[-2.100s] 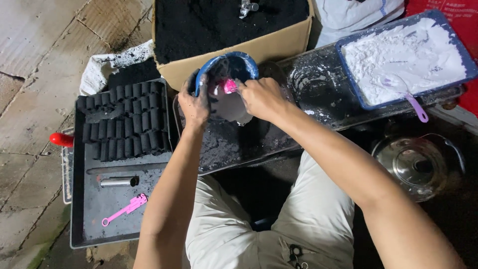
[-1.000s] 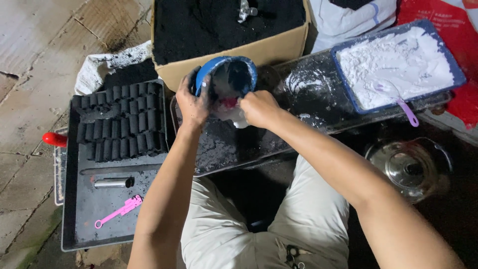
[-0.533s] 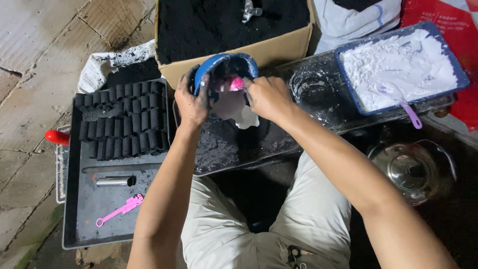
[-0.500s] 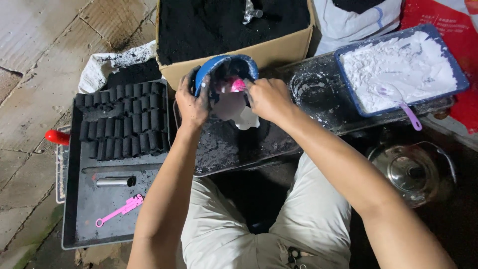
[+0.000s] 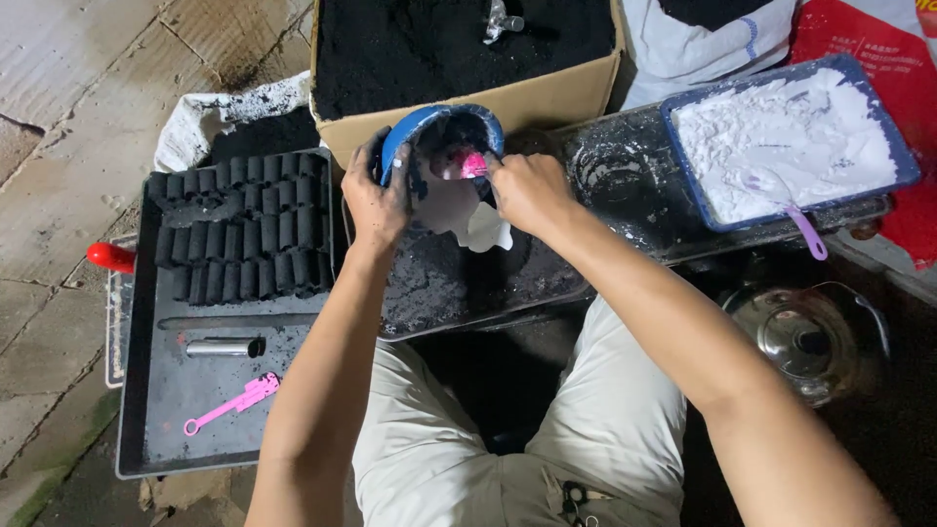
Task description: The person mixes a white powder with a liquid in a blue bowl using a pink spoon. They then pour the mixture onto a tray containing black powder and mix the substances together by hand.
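Observation:
My left hand (image 5: 376, 200), blackened with powder, grips the rim of a blue bowl (image 5: 415, 129) and holds it tilted over a black tray (image 5: 459, 283). My right hand (image 5: 527, 190) holds a pink spoon (image 5: 468, 164) inside the bowl. White material (image 5: 468, 220) hangs from the bowl's lip down onto the black powder on the tray.
A cardboard box of black powder (image 5: 459, 44) stands behind the bowl. At left, a dark tray (image 5: 166, 410) carries rows of black briquettes (image 5: 239, 239), a metal tube (image 5: 224, 346) and a pink tool (image 5: 232, 403). A blue tray of white powder (image 5: 786, 137) and a metal pot (image 5: 805, 342) sit at right.
The bowl has stayed tilted in my left hand while my right hand worked the pink spoon inside it. More white material has slid out onto the tray.

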